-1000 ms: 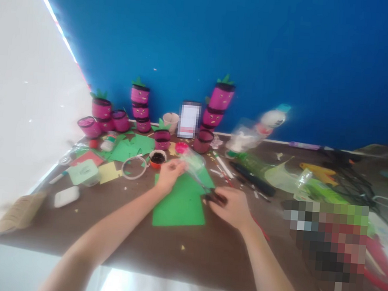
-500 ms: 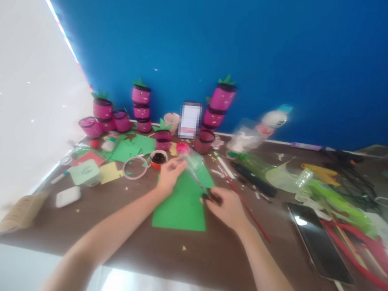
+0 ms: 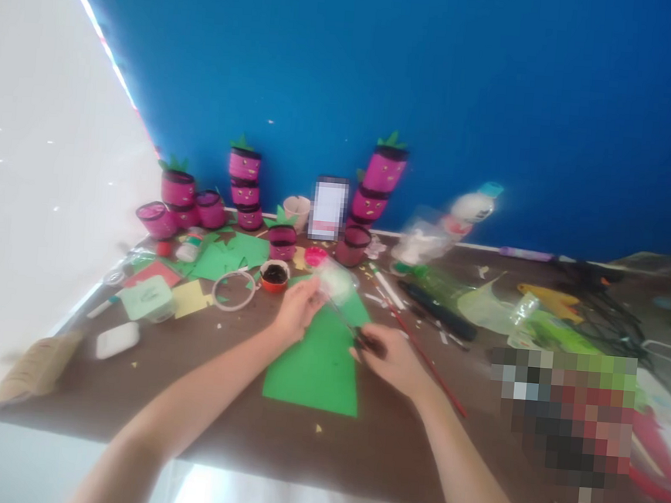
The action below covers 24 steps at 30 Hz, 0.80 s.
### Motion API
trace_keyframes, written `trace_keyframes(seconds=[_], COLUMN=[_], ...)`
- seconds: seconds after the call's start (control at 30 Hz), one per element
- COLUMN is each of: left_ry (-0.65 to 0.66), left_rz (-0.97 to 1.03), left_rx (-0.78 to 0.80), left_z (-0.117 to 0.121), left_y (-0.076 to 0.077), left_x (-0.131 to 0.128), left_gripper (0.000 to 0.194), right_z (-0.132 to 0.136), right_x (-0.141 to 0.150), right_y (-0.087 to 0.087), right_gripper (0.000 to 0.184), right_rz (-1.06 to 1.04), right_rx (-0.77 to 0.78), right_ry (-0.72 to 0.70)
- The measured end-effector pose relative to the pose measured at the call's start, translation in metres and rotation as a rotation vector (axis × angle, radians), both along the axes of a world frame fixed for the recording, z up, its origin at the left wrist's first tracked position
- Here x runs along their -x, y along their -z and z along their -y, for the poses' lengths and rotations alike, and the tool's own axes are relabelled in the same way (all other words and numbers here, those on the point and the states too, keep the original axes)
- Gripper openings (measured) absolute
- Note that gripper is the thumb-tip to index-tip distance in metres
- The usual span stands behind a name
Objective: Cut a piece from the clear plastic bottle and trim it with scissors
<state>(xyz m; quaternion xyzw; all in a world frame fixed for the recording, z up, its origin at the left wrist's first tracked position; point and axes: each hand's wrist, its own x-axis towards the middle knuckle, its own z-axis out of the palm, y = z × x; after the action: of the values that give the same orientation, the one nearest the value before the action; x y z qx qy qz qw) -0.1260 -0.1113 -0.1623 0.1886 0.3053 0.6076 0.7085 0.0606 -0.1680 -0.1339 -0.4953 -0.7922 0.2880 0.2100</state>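
The left hand (image 3: 297,312) has its fingertips pinched on a clear plastic piece (image 3: 338,283), which juts out just beyond them; blur hides its exact shape. Facing it, the right hand (image 3: 394,357) has its fingers curled around the dark handles of the scissors (image 3: 371,345). The blades run from those fingers toward the left fingertips and reach the plastic, but I can't make out whether they touch it. A green sheet (image 3: 314,381) lies below the left fingers and extends to the right fingertips. Near the left fingers, on their left, I see a small orange-red pot (image 3: 275,285) with dark contents.
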Motion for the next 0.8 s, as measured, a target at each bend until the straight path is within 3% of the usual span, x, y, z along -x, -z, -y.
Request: trace_keyframes(seconds=[0.27, 0.4, 0.53, 0.7, 0.8], left_ry=[-0.101, -0.138, -0.14, -0.176, -0.225], left_rz=[-0.065, -0.163, -0.243, -0.397, -0.461], left_rx=[-0.047, -0.069, -0.11, -0.151, -0.169], left_z=[0.005, 0.008, 0.007, 0.003, 0.001], left_y=[-0.004, -0.004, 0.001, 0.012, 0.016], left_x=[-0.006, -0.01, -0.01, -0.007, -0.007], left_gripper=[0.044, 0.047, 0.047, 0.045, 0.044], right_z=[0.002, 0.002, 0.002, 0.002, 0.002], right_x=[0.011, 0.015, 0.012, 0.004, 0.004], right_y=[0.006, 0.005, 0.002, 0.0, 0.001], right_gripper=[0.036, 0.04, 0.04, 0.037, 0.039], right_rz=[-0.302, -0.331, -0.273, -0.037, -0.046], right_rx=[0.239, 0.297, 0.259, 0.085, 0.101], right_ry=[0.05, 0.077, 0.057, 0.069, 0.057])
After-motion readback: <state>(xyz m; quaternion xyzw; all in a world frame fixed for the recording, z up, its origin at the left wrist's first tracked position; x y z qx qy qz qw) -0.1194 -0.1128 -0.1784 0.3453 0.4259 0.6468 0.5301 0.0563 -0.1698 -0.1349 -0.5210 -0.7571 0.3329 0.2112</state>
